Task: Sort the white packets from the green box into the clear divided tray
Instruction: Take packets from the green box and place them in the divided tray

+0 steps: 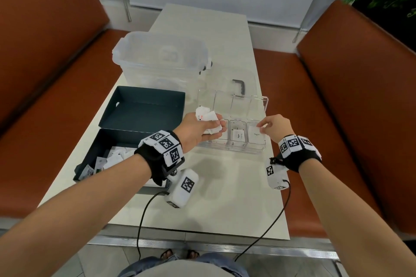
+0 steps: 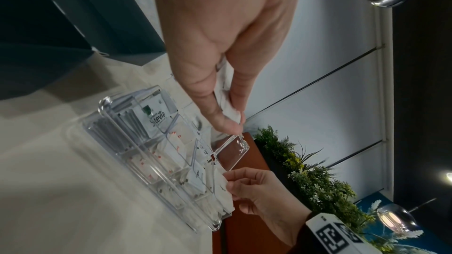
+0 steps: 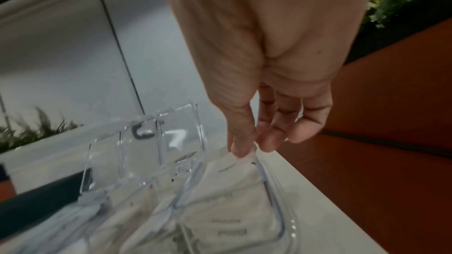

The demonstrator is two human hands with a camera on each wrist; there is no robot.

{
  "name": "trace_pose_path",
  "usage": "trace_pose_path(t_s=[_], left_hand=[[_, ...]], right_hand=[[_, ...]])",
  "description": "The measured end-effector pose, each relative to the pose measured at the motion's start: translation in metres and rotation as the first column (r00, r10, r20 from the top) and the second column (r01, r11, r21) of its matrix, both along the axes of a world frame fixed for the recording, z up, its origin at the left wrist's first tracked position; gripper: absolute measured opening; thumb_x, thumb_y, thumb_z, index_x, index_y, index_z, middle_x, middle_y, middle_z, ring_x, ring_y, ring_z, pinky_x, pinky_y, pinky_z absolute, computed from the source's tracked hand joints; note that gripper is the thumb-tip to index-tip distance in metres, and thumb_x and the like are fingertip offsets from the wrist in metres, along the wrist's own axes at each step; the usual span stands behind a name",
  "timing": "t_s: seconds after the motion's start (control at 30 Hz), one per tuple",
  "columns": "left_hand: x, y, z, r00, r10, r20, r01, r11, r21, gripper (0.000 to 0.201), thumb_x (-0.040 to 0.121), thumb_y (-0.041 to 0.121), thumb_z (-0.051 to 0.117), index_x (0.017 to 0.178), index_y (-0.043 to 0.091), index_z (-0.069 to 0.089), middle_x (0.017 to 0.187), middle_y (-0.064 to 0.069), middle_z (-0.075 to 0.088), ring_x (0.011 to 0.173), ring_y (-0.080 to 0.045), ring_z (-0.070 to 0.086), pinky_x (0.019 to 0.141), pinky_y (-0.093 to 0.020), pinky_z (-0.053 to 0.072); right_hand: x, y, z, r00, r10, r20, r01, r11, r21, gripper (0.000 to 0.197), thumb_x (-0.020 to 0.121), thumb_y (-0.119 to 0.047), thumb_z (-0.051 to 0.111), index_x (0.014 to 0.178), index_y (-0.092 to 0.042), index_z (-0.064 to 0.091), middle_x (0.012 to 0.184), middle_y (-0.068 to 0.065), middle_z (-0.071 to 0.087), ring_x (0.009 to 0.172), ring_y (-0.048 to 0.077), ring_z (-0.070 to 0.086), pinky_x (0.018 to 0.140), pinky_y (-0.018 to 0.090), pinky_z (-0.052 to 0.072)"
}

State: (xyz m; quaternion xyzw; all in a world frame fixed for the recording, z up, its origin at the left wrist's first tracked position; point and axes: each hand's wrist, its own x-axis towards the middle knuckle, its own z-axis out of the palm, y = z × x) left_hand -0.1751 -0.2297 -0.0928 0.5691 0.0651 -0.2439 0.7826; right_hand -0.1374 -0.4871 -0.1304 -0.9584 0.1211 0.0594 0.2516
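Observation:
The dark green box (image 1: pixel 90 159) lies open at the left, with several white packets (image 1: pixel 110 158) in its near half. The clear divided tray (image 1: pixel 231 149) stands to its right with its lid raised. My left hand (image 1: pixel 216 125) hovers over the tray's left end and grips a bunch of white packets (image 1: pixel 208 117), which its thumb and fingers (image 2: pixel 220 121) pinch. My right hand (image 1: pixel 262 125) is at the rightmost compartment, pinching the top edge of a white packet (image 1: pixel 256 135) that stands in it. Other compartments of the tray (image 2: pixel 104 103) hold packets too.
A big clear storage bin (image 1: pixel 162 58) stands behind the green box, and its lid with a black handle (image 1: pixel 238 86) lies behind the tray. Brown bench seats (image 1: pixel 337 101) flank the narrow table (image 1: pixel 225 198). Cables hang from both wrists over the near edge.

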Motion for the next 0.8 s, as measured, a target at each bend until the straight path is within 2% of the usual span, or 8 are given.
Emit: trace_pose_path(t_s=[0.07, 0.13, 0.2, 0.23, 0.4, 0.63, 0.7, 0.8], left_hand=[[-0.001, 0.0, 0.0, 1.0, 0.0, -0.001, 0.0, 1.0, 0.005, 0.023, 0.089, -0.005, 0.061, 0.112, -0.003, 0.06, 0.107, -0.019, 0.066, 0.097, -0.028, 0.068, 0.082, -0.033, 0.058], [-0.001, -0.001, 0.001, 1.0, 0.0, 0.0, 0.0, 1.0, 0.01, 0.022, 0.09, -0.005, 0.061, 0.112, -0.003, 0.06, 0.108, -0.02, 0.065, 0.098, -0.029, 0.068, 0.083, -0.034, 0.058], [-0.001, -0.002, 0.002, 1.0, 0.006, -0.004, -0.006, 1.0, 0.011, 0.024, 0.09, -0.006, 0.061, 0.114, -0.004, 0.059, 0.108, -0.02, 0.065, 0.099, -0.029, 0.067, 0.083, -0.034, 0.058], [-0.001, -0.003, 0.002, 1.0, 0.01, -0.009, -0.01, 1.0, 0.011, 0.027, 0.09, -0.006, 0.06, 0.117, -0.006, 0.058, 0.109, -0.02, 0.065, 0.1, -0.03, 0.067, 0.083, -0.034, 0.057], [-0.001, -0.007, 0.002, 1.0, 0.012, -0.023, -0.011, 1.0, 0.013, 0.034, 0.09, -0.007, 0.06, 0.123, -0.009, 0.055, 0.112, -0.021, 0.064, 0.111, -0.036, 0.063, 0.085, -0.036, 0.056], [-0.001, -0.007, -0.002, 0.999, 0.013, -0.043, -0.014, 1.0, -0.018, 0.031, 0.09, -0.006, 0.061, 0.12, -0.007, 0.057, 0.11, -0.02, 0.065, 0.105, -0.032, 0.066, 0.084, -0.034, 0.057], [-0.001, -0.007, -0.003, 0.998, 0.015, -0.058, -0.017, 0.999, -0.042, 0.029, 0.091, 0.0, 0.062, 0.119, -0.006, 0.058, 0.111, -0.02, 0.065, 0.106, -0.032, 0.066, 0.084, -0.034, 0.057], [0.0, -0.008, 0.0, 0.992, 0.027, -0.121, -0.037, 0.995, -0.087, 0.03, 0.095, 0.017, 0.059, 0.118, -0.002, 0.058, 0.114, -0.021, 0.066, 0.103, -0.031, 0.067, 0.084, -0.036, 0.057]], right_hand=[[-0.002, 0.001, -0.002, 1.0, 0.025, -0.013, -0.025, 1.0, -0.014, 0.019, 0.084, -0.009, 0.07, 0.102, -0.012, 0.071, 0.08, 0.002, 0.057, 0.071, 0.014, 0.052, 0.066, 0.021, 0.042], [-0.004, 0.0, -0.002, 0.998, 0.053, -0.045, -0.056, 0.996, -0.064, 0.029, 0.081, -0.012, 0.074, 0.109, -0.016, 0.068, 0.091, 0.002, 0.055, 0.085, 0.02, 0.054, 0.083, 0.033, 0.046], [-0.006, 0.0, -0.002, 0.994, 0.084, -0.063, -0.091, 0.988, -0.123, 0.037, 0.079, -0.015, 0.076, 0.114, -0.021, 0.066, 0.099, 0.0, 0.055, 0.097, 0.022, 0.053, 0.097, 0.045, 0.043], [-0.008, 0.001, -0.002, 0.993, 0.096, -0.069, -0.105, 0.985, -0.138, 0.038, 0.079, -0.016, 0.076, 0.115, -0.023, 0.065, 0.102, -0.001, 0.056, 0.098, 0.021, 0.053, 0.099, 0.047, 0.04], [-0.012, 0.003, -0.001, 0.986, 0.125, -0.107, -0.142, 0.977, -0.162, 0.036, 0.078, -0.014, 0.076, 0.111, -0.027, 0.067, 0.109, -0.005, 0.061, 0.104, 0.022, 0.053, 0.1, 0.046, 0.029], [-0.011, 0.006, -0.007, 0.983, 0.146, -0.109, -0.163, 0.973, -0.162, 0.034, 0.08, -0.009, 0.074, 0.105, -0.03, 0.065, 0.102, -0.009, 0.058, 0.097, 0.017, 0.05, 0.1, 0.049, 0.024], [-0.013, 0.004, -0.008, 0.985, 0.147, -0.086, -0.158, 0.976, -0.151, 0.032, 0.08, -0.011, 0.073, 0.103, -0.031, 0.065, 0.101, -0.009, 0.058, 0.098, 0.017, 0.051, 0.099, 0.048, 0.024], [-0.016, 0.002, -0.007, 0.984, 0.163, -0.076, -0.173, 0.973, -0.154, 0.029, 0.082, -0.016, 0.072, 0.104, -0.031, 0.065, 0.105, -0.008, 0.06, 0.101, 0.018, 0.051, 0.096, 0.045, 0.024]])
